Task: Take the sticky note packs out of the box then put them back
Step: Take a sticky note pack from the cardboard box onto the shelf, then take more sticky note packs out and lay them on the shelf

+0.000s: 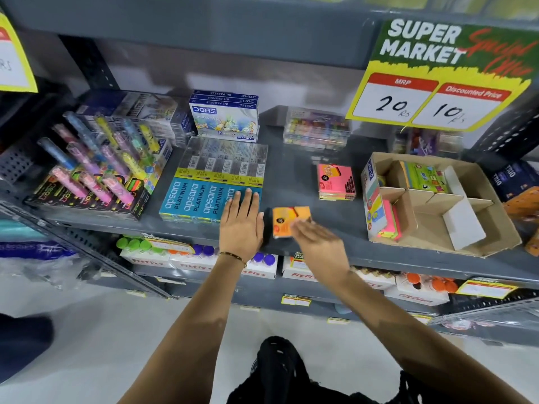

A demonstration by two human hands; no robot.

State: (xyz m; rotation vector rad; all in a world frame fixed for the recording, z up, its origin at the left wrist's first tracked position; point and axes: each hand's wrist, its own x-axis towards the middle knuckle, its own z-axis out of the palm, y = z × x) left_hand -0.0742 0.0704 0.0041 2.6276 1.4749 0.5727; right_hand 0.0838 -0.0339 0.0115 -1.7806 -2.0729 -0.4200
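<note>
An orange sticky note pack (288,221) is being touched at its right edge by the right hand (319,247); whether it is gripped cannot be told. The left hand (241,225) is being rested flat, fingers spread, on the Apsara pencil boxes (201,196). A pink pack (335,182) is lying beside the cardboard box (466,243), where two more packs are being kept.

We reach both bare arms forward: our left hand (241,225) lies flat, fingers together, a thin bracelet at the wrist; our right hand (316,240), blurred, stretches open.
</note>
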